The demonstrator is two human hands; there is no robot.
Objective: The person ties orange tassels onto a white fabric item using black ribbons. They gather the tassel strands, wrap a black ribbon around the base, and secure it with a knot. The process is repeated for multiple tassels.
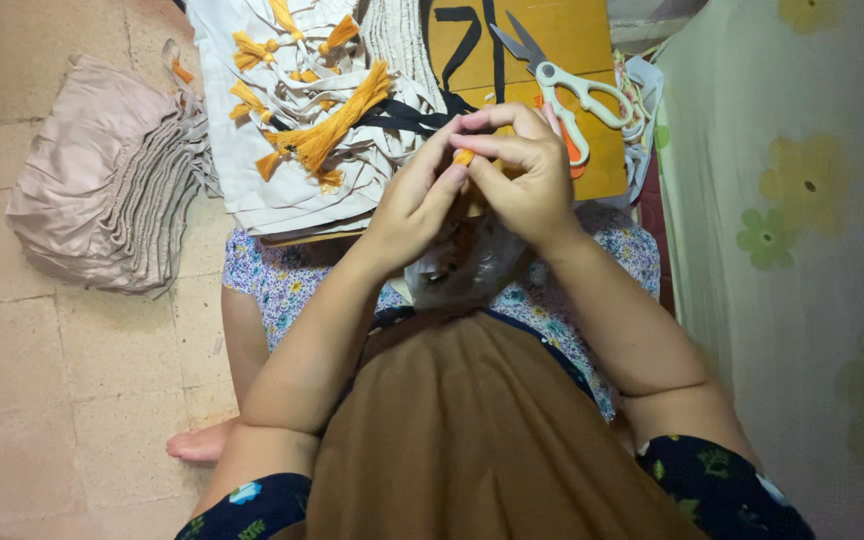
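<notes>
Your left hand (414,200) and right hand (522,165) are both closed, pinching a small orange tassel (463,157) between fingertips, just below the white-handled scissors (567,95) on the board.

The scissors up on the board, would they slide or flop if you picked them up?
The scissors look stiff, with metal blades and hard white handles, so probably no flopping. Lying flat on the smooth orange board, they might slide if pushed. The pointed tips likely need care.

— Do you see any package, label, sign or screen?
— Only one clear plastic bag (467,268), crumpled, lying on the lap under both hands. Nothing else.
</notes>
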